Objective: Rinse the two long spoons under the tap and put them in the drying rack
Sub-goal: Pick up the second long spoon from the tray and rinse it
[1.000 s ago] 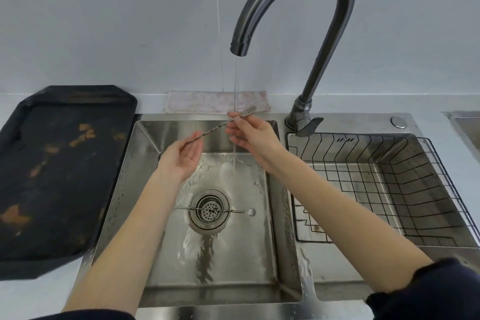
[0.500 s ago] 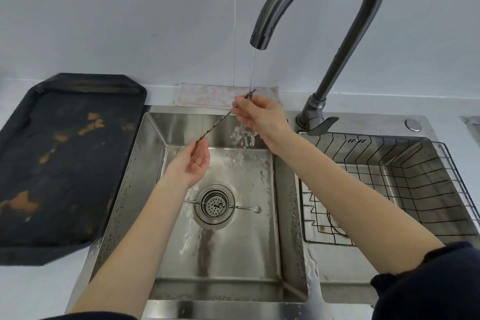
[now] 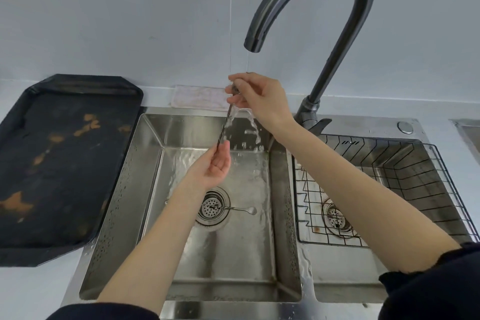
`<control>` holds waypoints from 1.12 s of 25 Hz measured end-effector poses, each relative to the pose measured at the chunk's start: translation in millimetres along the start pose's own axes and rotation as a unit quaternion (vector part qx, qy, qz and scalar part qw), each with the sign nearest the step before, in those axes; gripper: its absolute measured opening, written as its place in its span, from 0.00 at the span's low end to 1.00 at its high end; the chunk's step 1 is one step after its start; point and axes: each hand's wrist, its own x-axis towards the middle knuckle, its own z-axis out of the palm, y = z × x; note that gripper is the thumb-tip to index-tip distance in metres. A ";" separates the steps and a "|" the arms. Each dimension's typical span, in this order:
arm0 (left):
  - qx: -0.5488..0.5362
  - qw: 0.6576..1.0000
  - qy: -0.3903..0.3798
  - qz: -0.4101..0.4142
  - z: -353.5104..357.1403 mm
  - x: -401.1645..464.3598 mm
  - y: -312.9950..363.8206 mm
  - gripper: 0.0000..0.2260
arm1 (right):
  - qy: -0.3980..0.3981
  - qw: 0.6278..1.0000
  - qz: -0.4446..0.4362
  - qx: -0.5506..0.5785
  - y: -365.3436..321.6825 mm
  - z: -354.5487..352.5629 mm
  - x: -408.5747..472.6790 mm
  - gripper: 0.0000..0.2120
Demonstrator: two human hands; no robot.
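A long twisted-handle spoon [image 3: 225, 125] is held steeply under the tap's spout [image 3: 253, 45], with water splashing off it. My right hand [image 3: 255, 97] pinches its upper end; which end that is stays hidden by the fingers. My left hand [image 3: 217, 162] has its palm up, and its fingertips touch the spoon's lower end. The second long spoon [image 3: 240, 208] lies on the floor of the left sink basin [image 3: 153, 189], across the drain strainer. A black wire drying rack [image 3: 415, 163] sits in the right basin and holds nothing.
A dark stained tray [image 3: 62, 158] rests on the counter left of the sink. A pale cloth [image 3: 197, 97] lies against the wall behind the basin. The tap lever [image 3: 318, 125] is at the tap's base, beside my right wrist.
My right hand has lifted the spoon's upper end, so the spoon tilts more upright. My left hand has risen and moved right along it. Water now fans off the spoon.
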 end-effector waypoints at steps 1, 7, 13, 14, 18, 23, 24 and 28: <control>0.000 1.000 -0.006 -0.006 1.5 0.2 -2.3 0.09 | 0.002 1.000 -0.005 -0.007 -0.4 -2.3 0.1 0.10; -0.009 1.000 -0.017 0.002 0.2 -2.8 1.5 0.10 | 0.061 0.998 0.022 0.004 10.4 -13.0 1.5 0.05; 0.024 0.996 0.056 0.062 -21.8 0.7 30.2 0.10 | 0.070 0.984 0.082 -0.144 56.6 -21.7 -5.5 0.08; 0.032 0.995 0.064 0.064 -25.1 1.2 33.6 0.10 | 0.060 0.978 0.084 -0.179 64.3 -22.0 -9.5 0.08; 0.074 0.990 0.096 0.071 -37.8 4.8 38.9 0.09 | -0.028 0.945 0.105 -0.308 100.1 -14.3 -25.7 0.09; 0.097 0.984 0.146 0.037 -70.4 16.2 31.8 0.10 | -0.097 0.893 0.177 -0.403 137.5 2.9 -34.0 0.15; 0.086 0.983 0.158 0.028 -78.5 19.4 29.1 0.11 | -0.106 0.885 0.188 -0.412 143.0 6.1 -35.2 0.16; 0.047 0.976 0.213 0.010 -106.3 32.8 21.2 0.13 | -0.146 0.858 0.224 -0.439 167.7 17.9 -37.2 0.17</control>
